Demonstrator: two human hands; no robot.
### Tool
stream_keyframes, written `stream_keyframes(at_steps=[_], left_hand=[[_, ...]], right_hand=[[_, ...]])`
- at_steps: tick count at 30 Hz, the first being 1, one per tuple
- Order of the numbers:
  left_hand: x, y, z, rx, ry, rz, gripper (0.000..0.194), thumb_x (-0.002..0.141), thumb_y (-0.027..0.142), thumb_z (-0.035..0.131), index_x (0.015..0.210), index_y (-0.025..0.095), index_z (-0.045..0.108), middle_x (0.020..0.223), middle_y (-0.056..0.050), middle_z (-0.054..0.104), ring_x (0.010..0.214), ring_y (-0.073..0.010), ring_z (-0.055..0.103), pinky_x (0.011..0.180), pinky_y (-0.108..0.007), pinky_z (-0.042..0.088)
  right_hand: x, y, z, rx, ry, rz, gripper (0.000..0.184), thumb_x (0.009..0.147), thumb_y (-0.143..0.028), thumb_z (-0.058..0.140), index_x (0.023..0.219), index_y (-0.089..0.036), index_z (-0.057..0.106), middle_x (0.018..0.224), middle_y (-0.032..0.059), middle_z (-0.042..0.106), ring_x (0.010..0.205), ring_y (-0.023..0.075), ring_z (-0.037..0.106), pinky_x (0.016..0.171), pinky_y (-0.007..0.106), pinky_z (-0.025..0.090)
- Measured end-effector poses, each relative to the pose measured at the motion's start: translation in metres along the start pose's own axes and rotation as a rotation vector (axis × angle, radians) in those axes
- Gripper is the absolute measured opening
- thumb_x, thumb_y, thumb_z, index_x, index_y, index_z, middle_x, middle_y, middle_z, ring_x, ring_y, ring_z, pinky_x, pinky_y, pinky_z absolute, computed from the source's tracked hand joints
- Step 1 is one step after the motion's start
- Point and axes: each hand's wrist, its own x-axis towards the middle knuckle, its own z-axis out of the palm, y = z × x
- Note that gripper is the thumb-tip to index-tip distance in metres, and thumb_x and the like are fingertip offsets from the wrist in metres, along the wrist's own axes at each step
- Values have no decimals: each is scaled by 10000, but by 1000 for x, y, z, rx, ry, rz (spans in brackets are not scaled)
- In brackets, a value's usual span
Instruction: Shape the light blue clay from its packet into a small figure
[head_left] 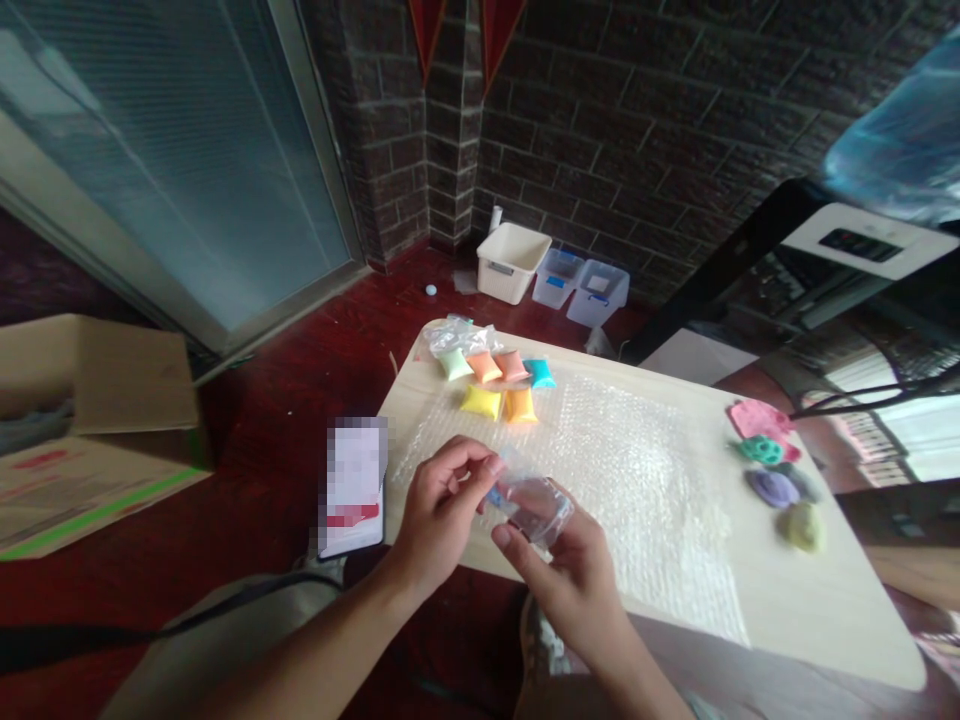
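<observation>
A small clear plastic bag (536, 505) is held between my two hands over the table's near edge. My left hand (448, 500) pinches its upper left end, where a bit of blue shows. Around its right side my right hand (574, 575) is closed, thumb toward me. Whether anything is inside the bag I cannot make out. Beyond my hands lie several soft coloured packets: pale green (454, 364), orange (484, 367), salmon (512, 366), blue (540, 373), yellow (481, 402) and a second orange packet (520, 405).
Bubble wrap (645, 480) covers much of the pale table (832, 600). Crumpled clear plastic (469, 338) sits at its far left corner. Pink (757, 418), green, purple and yellow moulded pieces lie at the right. A phone (355, 485) is left; a cardboard box (105, 430) and bins (512, 262) stand on the floor.
</observation>
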Motion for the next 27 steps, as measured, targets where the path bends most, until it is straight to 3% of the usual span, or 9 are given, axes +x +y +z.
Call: stream_keyframes(at_steps=[2, 4, 9, 13, 16, 19, 22, 27], left_hand=[[-1, -2, -1, -6, -8, 15, 276, 974, 371, 670, 779, 178, 638, 779, 4, 555, 676, -129, 517, 595, -245, 420], [-3, -4, -3, -2, -17, 28, 273, 964, 354, 683, 763, 172, 651, 811, -6, 560, 716, -134, 538, 617, -242, 432], [-2, -3, -11, 26, -27, -5, 220, 950, 345, 704, 812, 174, 700, 805, -5, 582, 713, -133, 537, 612, -235, 423], [1, 2, -18, 47, -84, -22, 241, 953, 346, 703, 787, 173, 709, 764, -2, 604, 705, -134, 533, 632, -238, 429], [1, 2, -21, 68, -89, -6, 260, 949, 333, 709, 747, 170, 707, 752, -3, 610, 724, -139, 553, 664, -242, 440], [-2, 1, -24, 99, -96, 5, 249, 947, 320, 711, 748, 171, 721, 750, -6, 631, 726, -143, 576, 665, -244, 446], [-3, -3, -25, 146, -119, 10, 239, 951, 319, 705, 763, 175, 735, 755, -11, 649, 739, -151, 601, 675, -249, 460], [-5, -9, -26, 231, -137, 5, 271, 963, 351, 688, 763, 175, 736, 743, -17, 649, 728, -158, 607, 665, -262, 455]], right_hand=[[0, 0, 2, 64, 1, 57, 142, 975, -319, 713, 1079, -236, 764, 796, 21, 698, 717, 170, 647, 660, 288, 537], [0, 0, 4, 136, -16, 110, 166, 1016, -336, 644, 1035, -212, 752, 698, -3, 645, 648, 151, 618, 613, 267, 515], [-1, 3, 6, 173, -58, 170, 291, 1044, -282, 515, 1128, -194, 779, 688, -11, 585, 613, 135, 556, 596, 267, 468], [-2, 1, 4, 97, -91, 184, 358, 983, -187, 498, 1172, -216, 801, 669, -19, 538, 609, 137, 461, 612, 277, 423], [-1, -6, 2, 32, -149, 158, 381, 950, -146, 486, 1161, -222, 795, 728, -4, 590, 669, 153, 494, 673, 294, 444], [0, -12, -1, -48, -192, 116, 309, 950, -144, 469, 1016, -201, 766, 761, 3, 602, 737, 169, 544, 720, 308, 450], [1, -12, -2, -137, -213, 107, 236, 935, -140, 458, 805, -198, 646, 684, -16, 529, 676, 160, 512, 654, 302, 402], [0, -11, -4, -256, -278, 68, 158, 906, -135, 464, 834, -207, 585, 686, -21, 527, 654, 159, 506, 627, 306, 361]])
